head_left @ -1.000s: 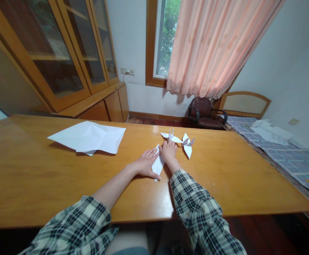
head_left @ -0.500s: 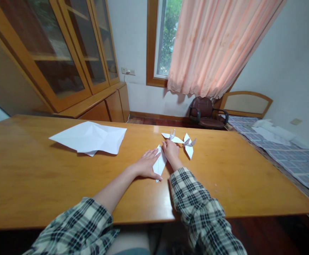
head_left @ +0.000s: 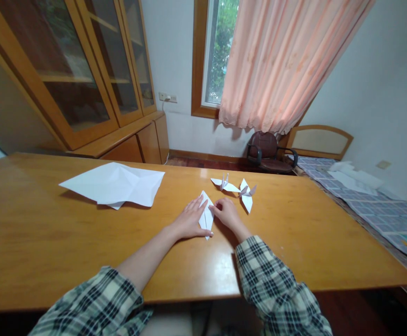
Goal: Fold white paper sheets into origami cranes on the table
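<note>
A small folded white paper piece [head_left: 206, 215], kite-shaped, lies on the wooden table [head_left: 49, 242] in front of me. My left hand [head_left: 188, 219] rests flat on its left side with fingers stretched out. My right hand [head_left: 227, 212] is at the paper's right edge, fingers curled and pinching or pressing that edge. Two finished white paper cranes [head_left: 224, 183] [head_left: 247, 194] stand just beyond my right hand.
A large creased white sheet [head_left: 114, 185] lies at the back left of the table. Behind are a glass-door wooden cabinet [head_left: 84, 74], a window with a pink curtain [head_left: 276, 60], a dark chair [head_left: 269, 151] and a bed [head_left: 374, 200] along the right.
My right hand has slid back from the paper's far tip to its right edge. The left hand stays pressed on the paper. The view shifted slightly.
</note>
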`<act>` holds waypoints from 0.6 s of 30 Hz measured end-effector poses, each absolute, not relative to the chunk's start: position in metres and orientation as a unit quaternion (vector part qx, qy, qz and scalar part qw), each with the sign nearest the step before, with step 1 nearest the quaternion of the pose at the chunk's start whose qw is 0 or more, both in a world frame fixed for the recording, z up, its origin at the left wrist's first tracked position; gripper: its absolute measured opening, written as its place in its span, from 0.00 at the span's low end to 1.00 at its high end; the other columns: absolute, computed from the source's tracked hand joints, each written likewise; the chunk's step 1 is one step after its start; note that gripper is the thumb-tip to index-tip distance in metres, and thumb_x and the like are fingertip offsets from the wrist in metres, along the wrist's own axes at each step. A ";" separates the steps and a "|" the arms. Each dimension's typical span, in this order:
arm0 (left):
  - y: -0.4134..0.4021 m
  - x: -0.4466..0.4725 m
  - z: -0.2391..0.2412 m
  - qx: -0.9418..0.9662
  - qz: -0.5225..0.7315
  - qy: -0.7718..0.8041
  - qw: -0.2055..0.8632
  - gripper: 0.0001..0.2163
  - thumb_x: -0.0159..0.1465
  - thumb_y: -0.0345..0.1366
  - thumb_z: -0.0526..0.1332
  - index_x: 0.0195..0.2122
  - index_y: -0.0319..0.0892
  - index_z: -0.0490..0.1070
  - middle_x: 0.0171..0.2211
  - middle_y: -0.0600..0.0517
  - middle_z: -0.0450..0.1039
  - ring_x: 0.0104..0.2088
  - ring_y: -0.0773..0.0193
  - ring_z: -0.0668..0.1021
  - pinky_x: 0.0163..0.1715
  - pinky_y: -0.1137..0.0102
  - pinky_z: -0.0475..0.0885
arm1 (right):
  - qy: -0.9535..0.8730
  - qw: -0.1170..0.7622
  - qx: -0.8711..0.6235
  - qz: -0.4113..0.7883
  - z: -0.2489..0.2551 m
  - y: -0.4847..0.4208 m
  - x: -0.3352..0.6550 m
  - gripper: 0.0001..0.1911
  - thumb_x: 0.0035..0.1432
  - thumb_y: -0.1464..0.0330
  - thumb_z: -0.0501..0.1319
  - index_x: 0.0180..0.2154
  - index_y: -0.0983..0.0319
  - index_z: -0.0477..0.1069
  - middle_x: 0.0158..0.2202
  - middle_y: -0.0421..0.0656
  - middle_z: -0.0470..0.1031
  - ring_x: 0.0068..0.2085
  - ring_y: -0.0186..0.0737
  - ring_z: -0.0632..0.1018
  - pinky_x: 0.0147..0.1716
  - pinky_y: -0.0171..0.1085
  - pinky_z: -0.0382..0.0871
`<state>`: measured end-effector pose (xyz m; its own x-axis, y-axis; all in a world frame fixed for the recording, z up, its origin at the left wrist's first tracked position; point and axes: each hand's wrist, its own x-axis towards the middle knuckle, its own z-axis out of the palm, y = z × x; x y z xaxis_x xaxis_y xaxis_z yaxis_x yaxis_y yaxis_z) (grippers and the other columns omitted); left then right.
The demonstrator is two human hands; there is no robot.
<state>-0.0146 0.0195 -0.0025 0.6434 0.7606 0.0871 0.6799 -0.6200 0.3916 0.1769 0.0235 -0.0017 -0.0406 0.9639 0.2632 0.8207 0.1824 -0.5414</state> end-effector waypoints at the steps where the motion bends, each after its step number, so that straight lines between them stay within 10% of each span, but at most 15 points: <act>1: 0.020 -0.014 -0.003 0.890 0.128 0.404 0.165 0.54 0.46 0.65 0.60 0.67 0.40 0.39 0.68 0.37 0.34 0.66 0.43 0.43 0.62 0.53 0.46 | -0.705 0.307 -0.625 0.135 -0.003 0.024 0.177 0.11 0.54 0.61 0.61 0.30 0.63 0.71 0.31 0.43 0.72 0.35 0.38 0.71 0.37 0.35 0.62; 10: 0.023 -0.013 0.005 0.839 0.244 0.471 0.121 0.37 0.58 0.53 0.58 0.64 0.44 0.48 0.67 0.42 0.40 0.65 0.46 0.49 0.62 0.53 0.49 | -0.613 0.436 -0.585 0.301 -0.001 0.026 0.173 0.08 0.52 0.64 0.58 0.28 0.61 0.64 0.23 0.38 0.70 0.25 0.35 0.71 0.26 0.32 0.62; 18: 0.014 0.000 0.015 0.756 0.416 0.438 0.253 0.22 0.65 0.48 0.51 0.57 0.44 0.61 0.56 0.44 0.63 0.57 0.54 0.66 0.59 0.58 0.59 | -0.593 0.546 -0.570 0.161 0.019 0.020 0.172 0.07 0.55 0.64 0.56 0.29 0.60 0.63 0.26 0.39 0.69 0.28 0.36 0.71 0.28 0.34 0.65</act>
